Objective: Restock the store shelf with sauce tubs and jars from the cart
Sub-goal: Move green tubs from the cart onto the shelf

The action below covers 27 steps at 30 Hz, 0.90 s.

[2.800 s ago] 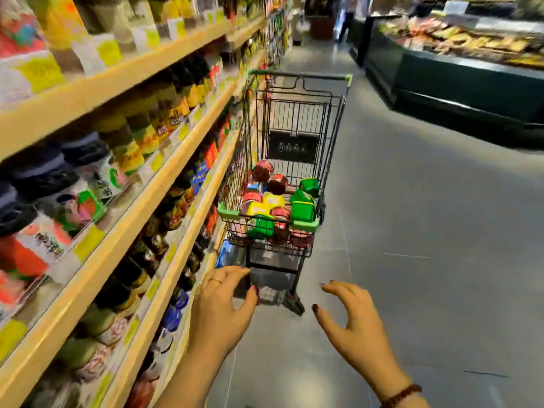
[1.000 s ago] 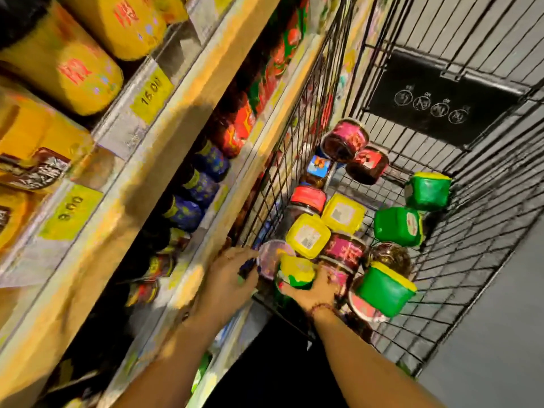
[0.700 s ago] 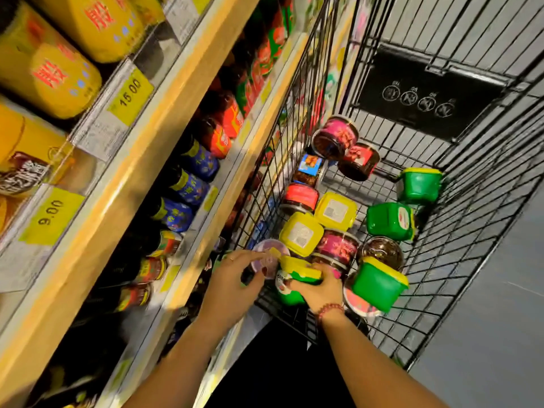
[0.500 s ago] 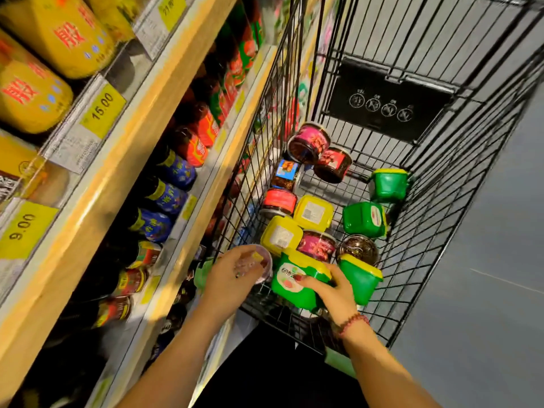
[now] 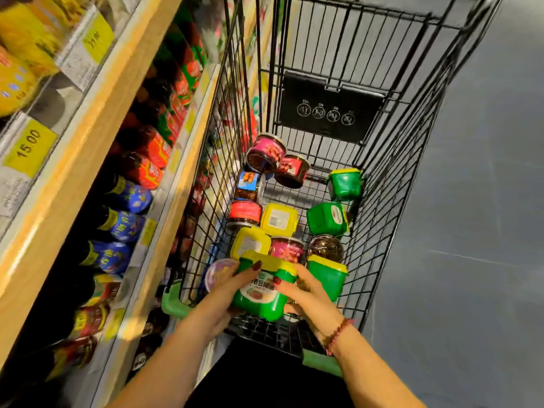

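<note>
Both of my hands hold a green sauce tub with a yellow lid, lifted at the near end of the black wire cart. My left hand grips its left side and also has a pink-lidded jar against its fingers. My right hand grips the tub's right side. In the cart lie several more green tubs, yellow-lidded tubs and dark sauce jars. The store shelf runs along the left.
The shelf rows hold blue-labelled bottles, red-labelled jars and yellow packs, with yellow price tags on the wooden edges. Grey aisle floor lies to the right of the cart.
I walked up to the cart and bent over it. My right hand took the green tub and lifted it; my left hand, with the pink-lidded jar, has now joined on the tub's left side.
</note>
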### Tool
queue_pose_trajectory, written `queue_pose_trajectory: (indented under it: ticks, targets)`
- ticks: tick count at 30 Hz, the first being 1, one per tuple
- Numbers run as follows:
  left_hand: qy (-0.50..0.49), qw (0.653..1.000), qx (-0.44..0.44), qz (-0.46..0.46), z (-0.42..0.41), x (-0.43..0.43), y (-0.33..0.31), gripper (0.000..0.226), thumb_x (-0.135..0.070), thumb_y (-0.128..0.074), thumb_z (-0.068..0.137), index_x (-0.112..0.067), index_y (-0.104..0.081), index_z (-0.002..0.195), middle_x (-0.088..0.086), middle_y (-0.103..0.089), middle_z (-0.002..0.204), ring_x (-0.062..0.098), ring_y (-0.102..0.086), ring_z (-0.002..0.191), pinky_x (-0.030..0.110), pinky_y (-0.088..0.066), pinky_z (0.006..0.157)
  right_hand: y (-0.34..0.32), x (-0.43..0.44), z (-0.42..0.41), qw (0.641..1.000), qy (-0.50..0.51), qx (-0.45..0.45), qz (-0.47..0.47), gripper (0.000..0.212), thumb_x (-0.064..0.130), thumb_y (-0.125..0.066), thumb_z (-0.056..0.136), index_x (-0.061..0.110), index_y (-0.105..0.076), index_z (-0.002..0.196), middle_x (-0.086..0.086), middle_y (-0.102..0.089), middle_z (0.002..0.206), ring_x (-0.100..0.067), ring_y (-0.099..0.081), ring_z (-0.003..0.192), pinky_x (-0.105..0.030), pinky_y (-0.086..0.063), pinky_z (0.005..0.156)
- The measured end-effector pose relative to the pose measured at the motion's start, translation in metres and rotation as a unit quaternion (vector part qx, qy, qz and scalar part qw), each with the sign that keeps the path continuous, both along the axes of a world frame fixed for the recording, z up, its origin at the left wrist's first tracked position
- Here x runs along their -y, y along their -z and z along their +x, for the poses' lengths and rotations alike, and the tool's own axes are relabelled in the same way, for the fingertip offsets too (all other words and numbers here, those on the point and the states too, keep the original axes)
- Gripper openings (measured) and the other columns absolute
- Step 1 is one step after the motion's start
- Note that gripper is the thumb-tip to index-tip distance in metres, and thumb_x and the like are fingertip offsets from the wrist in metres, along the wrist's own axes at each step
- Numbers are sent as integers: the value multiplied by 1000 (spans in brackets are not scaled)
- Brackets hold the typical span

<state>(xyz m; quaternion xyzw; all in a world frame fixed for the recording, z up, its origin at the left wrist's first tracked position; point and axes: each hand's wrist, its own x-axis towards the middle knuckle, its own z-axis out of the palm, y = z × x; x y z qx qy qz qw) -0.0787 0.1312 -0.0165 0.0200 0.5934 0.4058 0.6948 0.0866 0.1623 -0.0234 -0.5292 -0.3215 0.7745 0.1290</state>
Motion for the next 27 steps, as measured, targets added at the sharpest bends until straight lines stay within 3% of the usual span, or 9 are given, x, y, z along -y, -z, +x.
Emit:
queue_pose_trajectory:
  ticks: [2,5,8,10,12,16,20,23,27]
  targets:
    - [-29,999,21,2,-5,4,3,23,-21,-60,81,-18,-59,104,4,-74,81,23,-67,78,36,-53,72,1,0,0,1000,22,-17,2,32,25,-66,88,31,-57,118,5,-55,87,-6,-59,76,-18,-52,66]
    - [-63,998,23,-2,-9,8,4,54,-36,-68,65,-13,-60,113,9,-74,85,23,-71,74,36,-58,63,8,-2,0,989,144,-6,31,25,9,-64,89,16,-62,113,-5,-55,81,-15,-57,75,-20,-53,67]
    - [-73,997,-5,-3,-17,9,7,85,-48,-84,47,-11,-57,119,10,-73,90,24,-72,76,36,-58,58,33,-4,10,951,243,153,113,26,11,-74,81,15,-64,105,-3,-60,91,-18,-59,86,-20,-53,75]
    - [-72,997,-10,-13,-25,9,11,98,-48,-90,36,-11,-57,121,12,-72,96,26,-71,81,35,-56,58,47,-5,15,917,237,293,129,40,21,-79,76,18,-62,112,-8,-58,110,-24,-58,105,-34,-52,89]
    - [-65,998,-12,-15,-29,7,13,101,-48,-90,32,-11,-57,120,12,-72,96,27,-70,82,34,-56,57,52,-7,16,900,195,378,99,60,29,-79,75,20,-52,128,-14,-50,121,-32,-53,113,-40,-46,95]
    - [-67,998,-13,-11,-30,5,16,101,-52,-91,16,-13,-63,105,9,-74,85,22,-72,72,31,-55,53,62,-15,13,905,127,401,57,87,38,-78,75,27,-28,146,-21,-43,132,-38,-48,119,-41,-42,97]
    - [-93,995,-12,-27,-29,6,20,72,-39,-80,59,-6,-58,120,10,-73,87,21,-71,72,30,-55,53,78,-27,6,898,102,427,27,95,43,-79,73,29,-21,147,-22,-38,135,-42,-46,119,-45,-42,96]
    - [-101,994,-10,-39,-29,8,25,73,-37,-79,59,-7,-57,121,10,-73,87,21,-71,72,30,-55,52,89,-33,2,891,71,448,26,97,45,-79,71,27,-19,145,-23,-33,138,-44,-44,121,-48,-40,97]
    - [-106,993,-13,-54,-32,11,32,74,-38,-80,62,-9,-55,126,14,-70,103,25,-69,85,32,-57,59,97,-38,2,885,49,461,37,92,41,-79,71,25,-22,141,-22,-34,134,-44,-45,119,-47,-41,95]
